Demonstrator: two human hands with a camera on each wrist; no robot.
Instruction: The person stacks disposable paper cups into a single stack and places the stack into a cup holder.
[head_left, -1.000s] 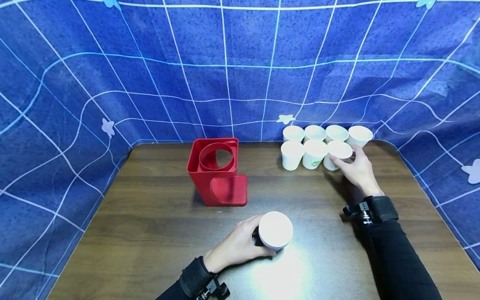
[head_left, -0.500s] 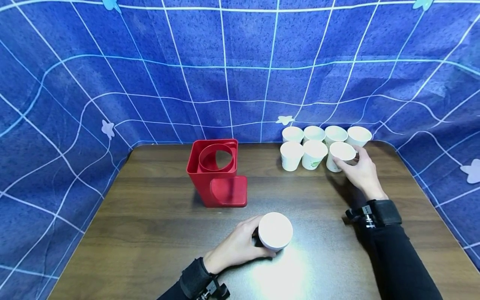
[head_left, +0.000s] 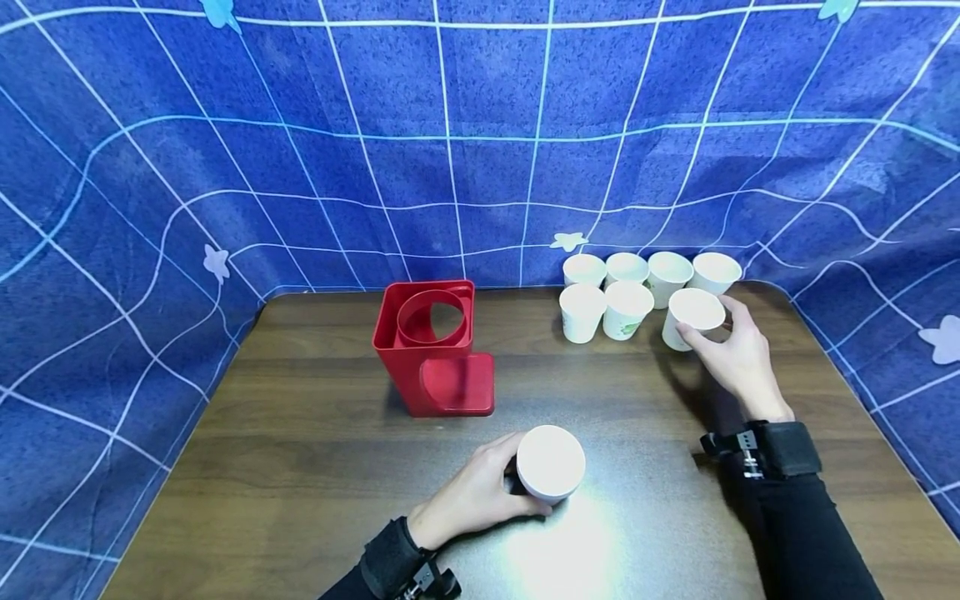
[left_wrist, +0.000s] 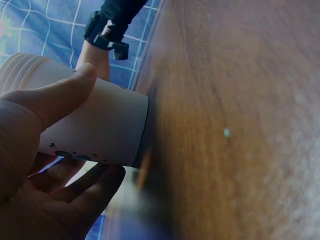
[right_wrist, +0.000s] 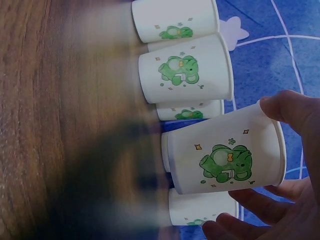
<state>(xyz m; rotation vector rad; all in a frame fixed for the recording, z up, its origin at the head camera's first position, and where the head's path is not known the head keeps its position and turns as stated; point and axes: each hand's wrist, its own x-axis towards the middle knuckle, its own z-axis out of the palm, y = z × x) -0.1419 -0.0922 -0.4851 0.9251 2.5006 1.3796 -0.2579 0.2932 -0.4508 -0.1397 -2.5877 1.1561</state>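
My left hand [head_left: 487, 487] grips a stack of white paper cups [head_left: 551, 462] near the front middle of the table. Several nested rims show on the stack [left_wrist: 95, 115] in the left wrist view, its lower end close over the wood. My right hand [head_left: 738, 358] holds one white paper cup [head_left: 693, 312] by its rim, thumb on the near side. A green bear is printed on that cup [right_wrist: 227, 155], which tilts a little in the right wrist view. Beside it stand two front-row cups [head_left: 582, 312] and a back row of several cups [head_left: 670, 279].
A red plastic holder [head_left: 476, 383] with a round ring inside its square top stands at the back left of the wooden table [head_left: 300, 467]. A blue curtain [head_left: 337, 167] with white grid lines hangs right behind the table.
My right hand has drawn its cup out of the front row, toward me and to the right. The left hand and its stack have stayed in place.
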